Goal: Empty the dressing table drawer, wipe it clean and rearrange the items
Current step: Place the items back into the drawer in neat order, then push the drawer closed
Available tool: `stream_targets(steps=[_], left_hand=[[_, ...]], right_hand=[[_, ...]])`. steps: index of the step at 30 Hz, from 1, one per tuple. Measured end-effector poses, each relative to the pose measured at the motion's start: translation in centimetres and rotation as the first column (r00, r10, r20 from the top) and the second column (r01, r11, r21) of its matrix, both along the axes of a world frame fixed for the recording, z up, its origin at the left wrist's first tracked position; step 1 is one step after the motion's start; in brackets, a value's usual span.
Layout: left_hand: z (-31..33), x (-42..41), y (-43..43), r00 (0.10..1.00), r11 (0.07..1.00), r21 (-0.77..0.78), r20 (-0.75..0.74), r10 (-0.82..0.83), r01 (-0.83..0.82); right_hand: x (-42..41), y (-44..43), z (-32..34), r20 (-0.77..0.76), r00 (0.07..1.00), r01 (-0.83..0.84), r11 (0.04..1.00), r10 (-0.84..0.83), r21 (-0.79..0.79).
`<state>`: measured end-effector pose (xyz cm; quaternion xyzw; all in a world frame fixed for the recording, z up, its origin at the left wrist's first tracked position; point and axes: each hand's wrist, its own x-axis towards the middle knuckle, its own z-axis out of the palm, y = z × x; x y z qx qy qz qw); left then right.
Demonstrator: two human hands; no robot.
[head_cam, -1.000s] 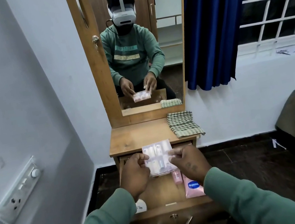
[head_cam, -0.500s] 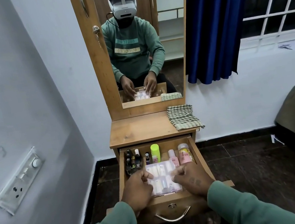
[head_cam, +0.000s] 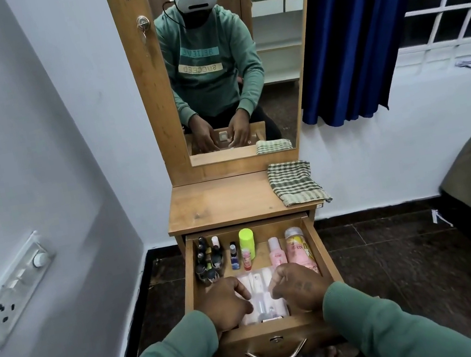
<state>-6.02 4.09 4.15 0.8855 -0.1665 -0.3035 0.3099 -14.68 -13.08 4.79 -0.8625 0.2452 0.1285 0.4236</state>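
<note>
Both hands are down in the open drawer (head_cam: 318, 245) of the dressing table (head_cam: 219, 203), pressing a clear plastic case (head_cam: 261, 295) of small bottles against the drawer floor near the front edge. The left hand (head_cam: 223, 304) has its fingers (head_cam: 241, 292) curled over the case's left side, and the right hand (head_cam: 299, 286) mirrors it on the right side; both sets of fingers are bent and closed onto the case, not spread.

Along the drawer's back edge stand the other items: a cluster of dark nail-polish bottles (head_cam: 206, 262) in the back left corner, a small blue bottle (head_cam: 234, 255), a yellow-capped bottle (head_cam: 247, 247), a pink bottle (head_cam: 276, 254) and a larger pink bottle (head_cam: 298, 249) toward the right wall (its label is only partly readable). A checked cloth (head_cam: 296, 183) lies on the table's right rear corner, hanging slightly over the edge.

This looks like the rearranging stage, with the case being seated in its place. To do it well, the case should sit flat and square with the drawer front, just clear of the upright bottles behind it so none gets tipped. Letting go evenly with both hands would keep it from skewing, and a check that nothing rises above the drawer walls would let it slide shut cleanly.
</note>
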Motion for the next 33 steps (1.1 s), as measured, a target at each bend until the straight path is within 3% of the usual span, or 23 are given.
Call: stream_targets(steps=[7,9,11,13,15,22,28,33], left_hand=[[-0.3,-1.1,-0.5,0.929,0.972,0.189,0.313,-0.196,0.142],[0.1,-2.3,-0.1,0.839,0.98,0.156,0.511,-0.189,0.126],[0.8,-4.0,0.6,0.712,0.984,0.004,0.69,-0.13,0.176],[1.2,-6.3,1.6,0.6,0.946,-0.099,0.792,-0.113,0.309],[0.6,-8.4,2.9,0.503,0.903,-0.104,0.854,-0.134,0.416],[-4.6,-12.7,5.8,0.427,0.876,-0.041,0.883,-0.194,0.481],[-8.0,-12.5,5.7,0.501,0.903,0.093,0.806,-0.315,0.419],[-8.9,-11.7,5.1,0.475,0.9,0.17,0.802,-0.363,0.402]], right_hand=[[-0.3,0.7,-0.2,0.03,0.999,0.021,0.998,-0.019,-0.063],[-1.1,1.0,0.2,0.153,0.988,0.047,0.984,-0.02,-0.175],[-2.5,2.0,0.8,0.366,0.93,0.124,0.955,-0.017,-0.27],[-4.4,3.2,0.5,0.547,0.834,0.12,0.947,0.067,-0.299],[-6.6,4.4,-0.3,0.603,0.781,0.09,0.926,0.163,-0.367],[-13.1,7.5,-4.5,0.596,0.746,0.102,0.832,0.299,-0.545],[-12.4,7.4,-7.1,0.379,0.838,-0.037,0.734,0.392,-0.678],[-11.6,7.4,-7.6,0.362,0.833,-0.024,0.681,0.419,-0.732]])
